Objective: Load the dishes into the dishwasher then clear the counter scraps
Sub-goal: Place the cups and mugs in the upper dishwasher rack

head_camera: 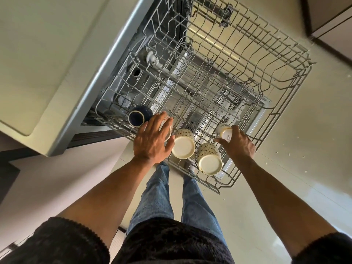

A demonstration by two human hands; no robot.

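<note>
A grey wire dishwasher rack [238, 60] is pulled out over the pale tiled floor [304, 168], and everything else is placed from it. Along the rack's near edge four pieces of crockery stand upside down in a row. At the left end sits a dark blue glazed bowl with a pale foot ring [138, 116]. Just to its right a glass or cup is mostly hidden beneath the left hand [152, 138], whose fingers spread over it with the thumb reaching toward the next piece; whether the fingers actually clamp it cannot be told. Next come two cream mugs with a dotted pattern, the first [183, 144] near the left thumb, the second [209, 159] closer to the rack's front corner. Further right, the right hand [238, 144] curls its fingers round a small white cup with printed lettering [225, 132], holding it tilted among the rack's wires. Beyond the rack's left side lies the cream worktop [38, 63]. Pale scraps [291, 149] dot the floor to the rack's right.
</note>
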